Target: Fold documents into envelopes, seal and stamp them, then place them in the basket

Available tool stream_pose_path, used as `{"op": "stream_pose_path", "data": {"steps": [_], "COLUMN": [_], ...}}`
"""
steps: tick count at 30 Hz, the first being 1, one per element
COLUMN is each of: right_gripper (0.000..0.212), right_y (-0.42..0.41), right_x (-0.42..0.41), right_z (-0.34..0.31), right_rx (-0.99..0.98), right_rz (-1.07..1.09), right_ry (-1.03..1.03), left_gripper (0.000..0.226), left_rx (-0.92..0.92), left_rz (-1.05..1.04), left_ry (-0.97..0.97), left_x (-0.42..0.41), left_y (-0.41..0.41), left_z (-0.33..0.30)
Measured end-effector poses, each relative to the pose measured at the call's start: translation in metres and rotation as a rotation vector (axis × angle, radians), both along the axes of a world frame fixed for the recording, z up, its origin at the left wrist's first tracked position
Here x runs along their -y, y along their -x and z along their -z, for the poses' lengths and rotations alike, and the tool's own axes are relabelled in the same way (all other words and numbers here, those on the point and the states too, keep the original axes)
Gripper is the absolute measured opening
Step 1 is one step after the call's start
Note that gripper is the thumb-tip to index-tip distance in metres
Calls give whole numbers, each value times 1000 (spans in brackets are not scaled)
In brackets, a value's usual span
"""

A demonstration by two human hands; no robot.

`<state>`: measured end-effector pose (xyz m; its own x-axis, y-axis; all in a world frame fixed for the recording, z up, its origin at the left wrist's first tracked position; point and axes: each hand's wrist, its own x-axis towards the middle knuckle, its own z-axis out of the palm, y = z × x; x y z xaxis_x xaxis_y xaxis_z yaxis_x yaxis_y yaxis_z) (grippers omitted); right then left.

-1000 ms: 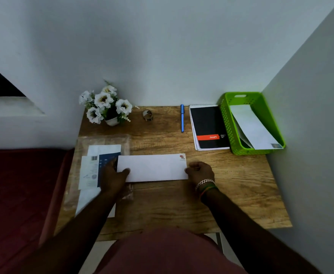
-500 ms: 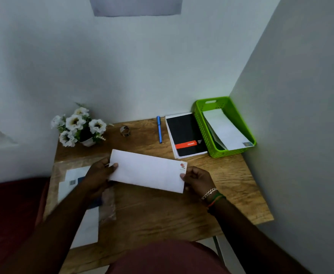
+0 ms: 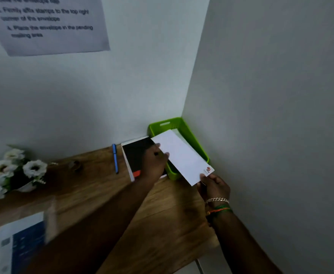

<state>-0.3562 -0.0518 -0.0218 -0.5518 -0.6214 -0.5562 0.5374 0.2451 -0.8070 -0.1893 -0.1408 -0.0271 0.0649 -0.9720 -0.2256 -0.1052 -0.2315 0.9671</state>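
Note:
A white envelope [image 3: 180, 155] with a red stamp at its near right corner hangs over the green basket [image 3: 190, 135] in the table's far right corner. My left hand [image 3: 155, 163] pinches the envelope's left long edge, above the black notebook. My right hand [image 3: 213, 186] pinches the stamped near end from below. The envelope hides most of the basket's inside.
A black notebook [image 3: 136, 155] and a blue pen [image 3: 114, 158] lie left of the basket. White flowers [image 3: 14, 171] and a small tape roll [image 3: 75, 165] stand at the far left. Papers in a clear sleeve [image 3: 20, 242] lie near left. Walls close in behind and right.
Both hands lifted the envelope from the table's middle and carried it right and away, turning it lengthwise over the basket. The camera swung up and to the right.

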Motion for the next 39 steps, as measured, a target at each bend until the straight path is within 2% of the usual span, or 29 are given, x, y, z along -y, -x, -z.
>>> {"op": "stream_pose_path", "data": {"steps": [2,4,6,8,11,21,31,34,39], "right_gripper": [21,20,18,11,17,25,28,28,28], "right_y": [7,10,11,10,7,17,26,26,18], "right_x": [10,23,36,46,57,71,75,73,62], "right_z": [5,12,20,25,30,36,44,42,36], "right_rx": [0,-7,-8,-8,-17,-32,-37,-166,-517], "right_rz": [43,58,65,66,51,-24,-88,-114,-162], "right_ry": [-17,-28,-45,-53,-50,-60,-77,-55,0], "left_gripper": [45,38,39,46,55,67,61,64,61], "left_rx": [234,379,595,832,974,1109,1072,1039,990], "left_rz": [101,190,279,362,469,652,692,659,534], "left_ry": [141,260,329,324,267,239,277,274,380], "left_x": [-1,-1,0,3,10,19,17,16,-4], "left_y": [23,36,46,51,54,57,59,56,44], "left_z": [15,26,32,35,35,36,36,35,24]}}
